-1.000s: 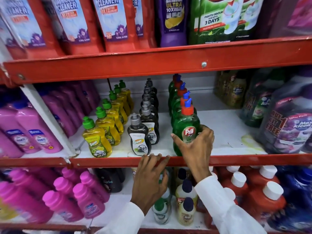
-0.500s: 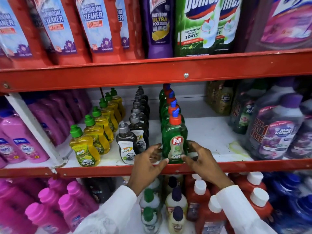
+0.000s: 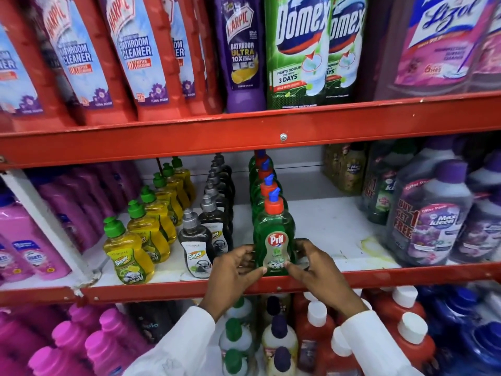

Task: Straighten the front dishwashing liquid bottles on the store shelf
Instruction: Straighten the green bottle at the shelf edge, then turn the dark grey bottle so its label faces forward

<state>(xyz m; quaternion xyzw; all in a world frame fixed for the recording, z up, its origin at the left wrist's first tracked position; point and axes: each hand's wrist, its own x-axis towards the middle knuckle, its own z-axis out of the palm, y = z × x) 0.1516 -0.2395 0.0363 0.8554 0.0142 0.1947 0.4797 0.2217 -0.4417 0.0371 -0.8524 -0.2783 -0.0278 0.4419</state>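
Observation:
The front green Pril bottle [image 3: 274, 234] with an orange cap stands upright at the front edge of the middle shelf [image 3: 339, 232], label facing me. My left hand [image 3: 233, 270] grips its lower left side and my right hand [image 3: 317, 270] grips its lower right side, thumbs on the label's base. More Pril bottles line up behind it. To the left stand a row of black Super bottles, front one [image 3: 195, 248], and a row of yellow Super bottles, front one [image 3: 127, 253]; both fronts are upright.
A red shelf lip [image 3: 406, 275] runs under my hands. Large purple Max Kleen bottles [image 3: 431, 226] crowd the right, pink bottles [image 3: 32, 248] the left. Bathroom cleaners fill the shelf above [image 3: 244, 131]. Red, blue and pink bottles sit on the lower shelf.
My left hand rose from the shelf lip and closed on the Pril bottle's left side; my right hand shifted lower on its right. The camera moved closer and tilted up.

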